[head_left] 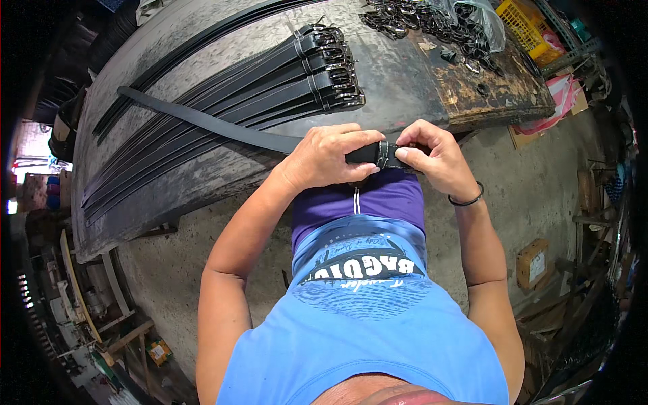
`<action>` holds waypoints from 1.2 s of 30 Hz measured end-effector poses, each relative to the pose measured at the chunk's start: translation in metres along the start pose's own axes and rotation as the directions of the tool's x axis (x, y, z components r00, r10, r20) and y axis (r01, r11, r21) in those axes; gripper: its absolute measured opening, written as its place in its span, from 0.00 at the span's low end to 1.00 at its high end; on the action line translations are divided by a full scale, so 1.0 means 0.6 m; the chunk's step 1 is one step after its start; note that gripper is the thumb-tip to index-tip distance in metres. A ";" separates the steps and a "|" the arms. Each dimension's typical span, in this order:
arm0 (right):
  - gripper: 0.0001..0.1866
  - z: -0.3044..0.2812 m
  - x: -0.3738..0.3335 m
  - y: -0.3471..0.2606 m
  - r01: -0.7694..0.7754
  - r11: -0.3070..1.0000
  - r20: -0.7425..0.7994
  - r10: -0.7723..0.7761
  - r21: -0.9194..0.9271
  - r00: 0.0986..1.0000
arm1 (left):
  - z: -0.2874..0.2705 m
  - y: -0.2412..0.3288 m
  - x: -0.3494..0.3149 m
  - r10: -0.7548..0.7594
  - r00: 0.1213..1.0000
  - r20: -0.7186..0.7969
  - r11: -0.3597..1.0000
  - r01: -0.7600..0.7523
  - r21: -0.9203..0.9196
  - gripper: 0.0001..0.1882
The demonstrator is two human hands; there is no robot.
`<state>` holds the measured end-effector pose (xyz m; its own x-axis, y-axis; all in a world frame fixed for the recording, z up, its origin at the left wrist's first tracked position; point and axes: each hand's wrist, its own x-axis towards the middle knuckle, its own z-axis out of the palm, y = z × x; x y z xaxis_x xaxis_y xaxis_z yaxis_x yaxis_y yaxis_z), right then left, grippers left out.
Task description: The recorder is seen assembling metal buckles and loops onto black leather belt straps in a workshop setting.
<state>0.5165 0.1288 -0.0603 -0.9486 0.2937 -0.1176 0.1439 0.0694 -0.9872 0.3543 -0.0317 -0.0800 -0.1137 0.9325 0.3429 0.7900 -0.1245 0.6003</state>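
A black leather belt (202, 121) runs from the dark worktable (398, 81) down to the table's near edge, where the left hand (327, 158) grips it with fingers closed around the strap. Just right, the right hand (435, 155) pinches the belt's keeper loop (383, 154) between thumb and fingers. Finished buckled belts (297, 74) lie behind, with loose metal buckles (425, 23) farther right.

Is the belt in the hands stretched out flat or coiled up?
Stretched out. The black belt runs straight across the table from the left hand and right hand.
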 end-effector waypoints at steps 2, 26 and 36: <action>0.05 0.004 0.001 0.002 0.067 0.997 -0.007 -0.067 -0.034 0.998 | 0.003 -0.003 -0.002 0.001 1.000 -0.004 1.000 -0.001 -0.003 0.24; 0.06 0.001 0.009 0.003 0.019 0.996 -0.005 -0.020 -0.083 1.000 | 0.015 0.003 0.000 0.174 0.972 -0.156 0.967 -0.138 0.214 0.28; 0.18 -0.007 -0.041 -0.051 0.371 0.686 0.133 -0.374 -0.626 0.918 | 0.012 0.027 -0.027 0.095 0.988 -0.125 0.961 -0.058 0.269 0.17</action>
<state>0.5363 0.1235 -0.0267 -0.9620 0.1164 0.2468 -0.0764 0.7535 -0.6530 0.3735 -0.0466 -0.0810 -0.1127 0.8669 0.4856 0.9283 -0.0824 0.3625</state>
